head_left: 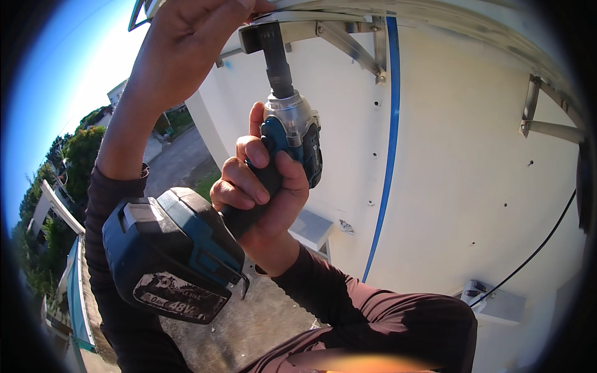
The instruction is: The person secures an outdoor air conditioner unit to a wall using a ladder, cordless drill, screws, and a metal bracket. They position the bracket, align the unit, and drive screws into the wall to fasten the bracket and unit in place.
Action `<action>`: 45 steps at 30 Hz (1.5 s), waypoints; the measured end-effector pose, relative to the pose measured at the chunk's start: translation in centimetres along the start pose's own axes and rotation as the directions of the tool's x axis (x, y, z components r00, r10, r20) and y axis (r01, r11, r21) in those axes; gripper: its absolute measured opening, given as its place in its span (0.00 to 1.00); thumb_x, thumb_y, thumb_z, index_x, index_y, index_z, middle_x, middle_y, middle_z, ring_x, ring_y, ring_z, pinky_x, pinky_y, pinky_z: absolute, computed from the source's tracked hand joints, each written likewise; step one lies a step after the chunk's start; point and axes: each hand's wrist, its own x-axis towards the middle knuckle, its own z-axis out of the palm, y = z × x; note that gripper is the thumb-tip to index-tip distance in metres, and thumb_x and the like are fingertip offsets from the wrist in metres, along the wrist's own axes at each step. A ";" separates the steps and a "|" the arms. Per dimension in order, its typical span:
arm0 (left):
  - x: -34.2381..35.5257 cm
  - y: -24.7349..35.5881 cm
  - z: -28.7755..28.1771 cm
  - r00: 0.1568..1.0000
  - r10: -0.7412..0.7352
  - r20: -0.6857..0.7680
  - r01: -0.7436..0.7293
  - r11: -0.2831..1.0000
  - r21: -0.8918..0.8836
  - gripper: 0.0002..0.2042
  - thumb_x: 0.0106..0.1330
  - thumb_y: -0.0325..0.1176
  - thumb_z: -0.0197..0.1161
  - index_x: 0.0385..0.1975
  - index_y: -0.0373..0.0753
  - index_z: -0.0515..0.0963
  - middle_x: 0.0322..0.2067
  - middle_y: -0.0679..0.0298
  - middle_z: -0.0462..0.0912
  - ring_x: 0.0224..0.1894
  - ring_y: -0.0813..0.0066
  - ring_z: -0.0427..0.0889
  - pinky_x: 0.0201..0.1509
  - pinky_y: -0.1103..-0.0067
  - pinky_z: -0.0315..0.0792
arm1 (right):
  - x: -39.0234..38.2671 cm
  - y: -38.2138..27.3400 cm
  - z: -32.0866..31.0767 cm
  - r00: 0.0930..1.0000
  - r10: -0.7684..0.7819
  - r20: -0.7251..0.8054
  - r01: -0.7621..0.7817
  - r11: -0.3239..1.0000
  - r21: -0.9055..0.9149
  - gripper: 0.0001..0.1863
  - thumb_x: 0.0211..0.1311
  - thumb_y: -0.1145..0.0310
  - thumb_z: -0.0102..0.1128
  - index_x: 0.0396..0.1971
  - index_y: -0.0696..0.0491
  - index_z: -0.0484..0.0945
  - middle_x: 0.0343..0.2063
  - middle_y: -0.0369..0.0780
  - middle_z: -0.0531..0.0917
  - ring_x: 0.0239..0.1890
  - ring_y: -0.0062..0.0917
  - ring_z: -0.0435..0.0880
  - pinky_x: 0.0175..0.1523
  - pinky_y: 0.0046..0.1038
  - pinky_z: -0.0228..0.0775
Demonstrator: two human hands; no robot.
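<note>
My right hand [267, 180] is wrapped round the dark grip of a blue and black cordless impact wrench [289, 127]. Its large battery pack [174, 255] hangs towards me at the lower left. The wrench points upward, and its long black socket [277, 65] reaches the underside of a metal frame [348, 18]. A dark, short piece [251, 38] sits beside the socket's tip. My left hand [186, 53] is raised to the frame's edge left of the socket, its fingers closed together. What they pinch is hidden at the top of the view.
Metal angle brackets [351, 46] brace the frame against a white wall [454, 155] with several small holes. A blue strip [392, 124] runs down the wall. A black cable [535, 248] reaches a light box [494, 304] at the lower right. Ground and trees lie far below left.
</note>
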 end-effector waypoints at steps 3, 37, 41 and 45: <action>-0.1 -0.1 0.1 1.000 0.007 -0.011 -0.007 1.000 -0.029 0.17 0.81 0.35 0.52 0.53 0.30 0.83 0.46 0.62 0.88 0.51 0.80 0.80 0.63 0.79 0.69 | 0.0 0.1 -0.2 0.999 -0.045 0.008 0.046 0.995 -0.093 0.35 0.68 0.65 0.54 0.75 0.41 0.57 0.36 0.35 0.76 0.20 0.19 0.71 0.30 0.28 0.68; -0.3 -0.3 0.3 0.999 0.037 -0.025 -0.035 0.997 0.068 0.18 0.81 0.36 0.51 0.53 0.31 0.84 0.43 0.63 0.86 0.51 0.79 0.78 0.66 0.78 0.65 | -0.2 -0.7 -0.7 0.997 -0.076 0.018 0.078 0.968 -0.239 0.38 0.67 0.65 0.55 0.76 0.42 0.53 0.48 0.41 0.80 0.23 0.24 0.75 0.33 0.33 0.71; -0.4 -0.6 0.5 0.997 0.017 -0.070 -0.014 0.999 0.041 0.18 0.81 0.37 0.50 0.54 0.31 0.83 0.46 0.63 0.86 0.52 0.80 0.78 0.66 0.79 0.64 | -0.2 -0.7 -0.4 0.998 -0.053 0.039 0.061 0.968 -0.245 0.37 0.69 0.64 0.54 0.76 0.39 0.53 0.52 0.41 0.79 0.25 0.25 0.76 0.35 0.33 0.72; -0.6 -0.3 0.9 0.996 0.003 -0.084 0.000 0.999 0.039 0.18 0.81 0.36 0.50 0.54 0.30 0.83 0.48 0.61 0.86 0.52 0.78 0.79 0.64 0.78 0.66 | -0.7 -0.7 0.7 0.999 -0.028 -0.045 0.018 0.978 -0.207 0.36 0.69 0.65 0.56 0.75 0.35 0.54 0.53 0.37 0.78 0.29 0.25 0.77 0.39 0.35 0.72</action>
